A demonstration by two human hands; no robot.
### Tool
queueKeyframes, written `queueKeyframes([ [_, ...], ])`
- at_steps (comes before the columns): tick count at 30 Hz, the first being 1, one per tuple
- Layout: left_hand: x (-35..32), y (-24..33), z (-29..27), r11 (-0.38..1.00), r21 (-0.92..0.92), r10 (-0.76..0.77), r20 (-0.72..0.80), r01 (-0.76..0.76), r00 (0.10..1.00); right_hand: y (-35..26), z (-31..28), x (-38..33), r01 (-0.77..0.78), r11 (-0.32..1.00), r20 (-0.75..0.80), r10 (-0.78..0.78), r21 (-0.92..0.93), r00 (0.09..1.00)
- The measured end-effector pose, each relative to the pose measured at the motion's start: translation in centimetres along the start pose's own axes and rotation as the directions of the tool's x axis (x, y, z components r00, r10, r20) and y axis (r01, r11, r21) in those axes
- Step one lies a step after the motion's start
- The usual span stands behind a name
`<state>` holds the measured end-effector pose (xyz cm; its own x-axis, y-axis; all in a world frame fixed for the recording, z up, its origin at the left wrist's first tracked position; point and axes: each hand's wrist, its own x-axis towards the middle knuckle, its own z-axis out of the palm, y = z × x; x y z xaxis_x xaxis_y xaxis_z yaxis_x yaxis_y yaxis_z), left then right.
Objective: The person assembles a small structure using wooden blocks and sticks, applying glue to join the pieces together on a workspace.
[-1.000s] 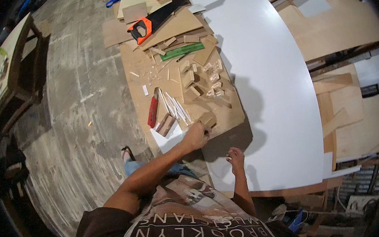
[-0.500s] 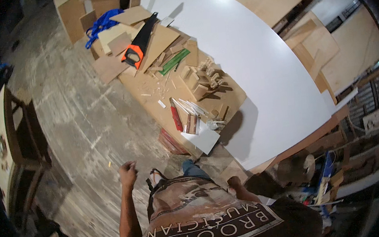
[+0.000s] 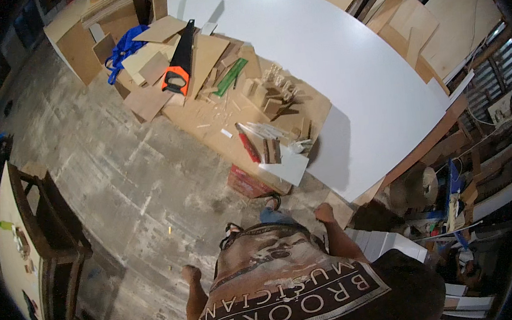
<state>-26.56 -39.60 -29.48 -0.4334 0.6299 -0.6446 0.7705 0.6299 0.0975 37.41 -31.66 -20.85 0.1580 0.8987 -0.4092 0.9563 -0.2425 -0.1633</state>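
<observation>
Both hands hang at the person's sides and hold nothing. The left hand (image 3: 190,273) is curled into a loose fist above bare concrete floor (image 3: 120,189). The right hand (image 3: 324,213), fingers also folded together, sits just beside the near corner of the big white board (image 3: 332,63). Ahead of that hand lies a brown plywood sheet (image 3: 217,127) carrying a red-handled tool (image 3: 247,144), small wood blocks (image 3: 275,92) and a white offcut (image 3: 287,168). Farther off rests an orange-handled handsaw (image 3: 179,61).
</observation>
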Motion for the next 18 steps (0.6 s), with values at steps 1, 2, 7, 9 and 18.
queueKeyframes([
  [1,-0.6,1.4,-1.1,0.998,0.036,0.056,0.007,-0.057,0.998,-0.6,-0.3,0.2,-0.093,0.993,0.057,0.098,-0.076,0.994],
  [2,-1.2,2.7,-1.7,0.990,0.056,0.132,0.028,-0.133,0.991,0.3,-0.7,0.2,-0.139,0.990,-0.061,0.139,-0.001,0.988],
  [7,1.6,3.9,-0.6,0.973,0.078,0.223,-0.070,-0.218,0.972,-6.3,-6.7,2.9,-0.084,0.954,-0.345,0.185,0.289,0.920],
  [9,-0.1,7.4,-2.8,0.990,-0.132,0.029,-0.151,-0.049,0.988,-7.5,-9.0,3.2,0.015,0.965,-0.531,0.131,0.261,0.837],
  [18,-0.5,8.2,-7.3,0.983,-0.176,0.027,-0.182,-0.060,0.983,-22.8,-14.3,12.8,0.382,0.771,-0.587,-0.013,0.510,0.809],
])
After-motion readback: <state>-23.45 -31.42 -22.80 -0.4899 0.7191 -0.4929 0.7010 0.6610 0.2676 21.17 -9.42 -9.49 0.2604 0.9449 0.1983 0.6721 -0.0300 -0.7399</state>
